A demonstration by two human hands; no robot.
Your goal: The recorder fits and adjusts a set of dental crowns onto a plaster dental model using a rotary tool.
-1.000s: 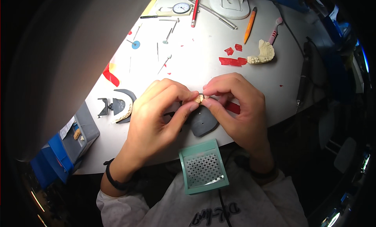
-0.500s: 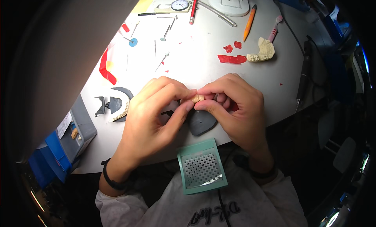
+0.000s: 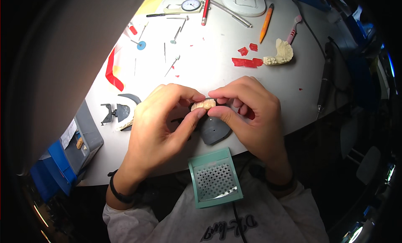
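Note:
Between my hands is a short row of tooth-coloured dental crowns [image 3: 203,104], joined like a bridge. My left hand [image 3: 157,117] closes thumb and index finger around its left part. My right hand [image 3: 257,111] has thumb and index fingertip at its right end, the thumb against its lower edge, the other fingers curled. Something red shows beside those curled fingers; whether it is held I cannot tell. Just below lies a dark grey model base [image 3: 214,130], partly hidden by my hands. Left of my left hand is a white dental arch model [image 3: 129,113] on a dark holder.
A green-framed perforated grille [image 3: 215,181] juts from the table's front edge. Farther back lie red wax pieces [image 3: 247,62], a cream plaster model [image 3: 279,54], an orange pen [image 3: 266,24], a dial gauge [image 3: 190,5] and small burs. A grey drawer [image 3: 90,132] is at left; a handpiece [image 3: 323,92] at right.
My fingertips have spread slightly and the crowns have turned, so more of their surface shows. Both hands stay over nearly the same spot.

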